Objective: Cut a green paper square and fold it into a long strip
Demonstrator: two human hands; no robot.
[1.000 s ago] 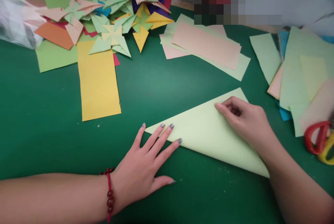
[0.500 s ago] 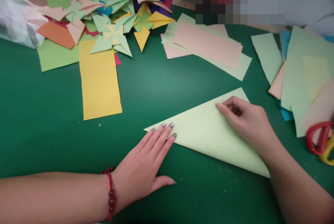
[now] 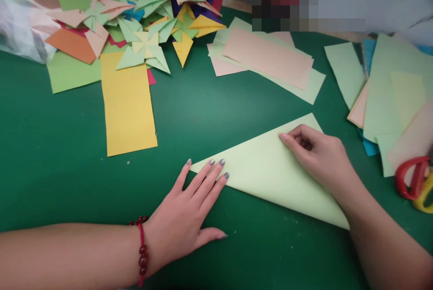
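Paper of pale green colour, having the shape of a long triangle, lies on the green worktop, in the near part, a little right of the middle. Its narrow point is directed to the left, and its wide end goes under the right forearm. The left hand is laid flat with the palm down. Its three middle fingers rest upon the narrow end of the paper, the little finger is parted from them and touches the tip, and the thumb is stretched aside above the worktop. On the left wrist is a red bracelet with dark beads. The right hand rests on the wide part of the paper, its fingers curled inward and the thumb close to the forefinger; I cannot tell whether it pinches the paper.

Farther to the left lies a yellow strip, and behind it is a pile of folded paper pieces beside a clear plastic bag. Pink and green strips lie overlapped behind the triangle. At the right are loose sheets, with a red handle and a yellow handle near them.
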